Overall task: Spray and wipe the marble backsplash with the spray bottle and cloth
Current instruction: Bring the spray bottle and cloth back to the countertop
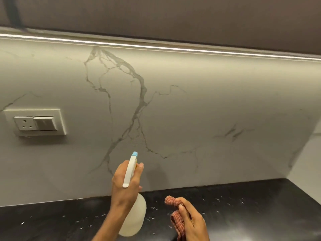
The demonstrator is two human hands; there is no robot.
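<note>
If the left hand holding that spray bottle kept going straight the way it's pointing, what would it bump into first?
Probably the white marble backsplash, near the grey veins just above the blue nozzle tip. The left hand aims the white plastic spray bottle up at the wall, and nothing shows between them, though depth is hard to judge.

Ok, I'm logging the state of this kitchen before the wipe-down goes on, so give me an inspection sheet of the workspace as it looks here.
Surface: marble backsplash, pale with grey veins; a faint misted patch just ahead of the nozzle.
Job's things: spray bottle, white with a blue nozzle tip, aimed at the wall; checked orange cloth, bunched.
Clutter: pale specks scattered on the black countertop.
Grippers: left hand wrapped round the bottle's trigger head; right hand clutching the cloth, off the wall.
Cables: nothing seen.
Surroundings: socket and switch plate on the wall at left; lit strip under dark upper cabinets.
</note>
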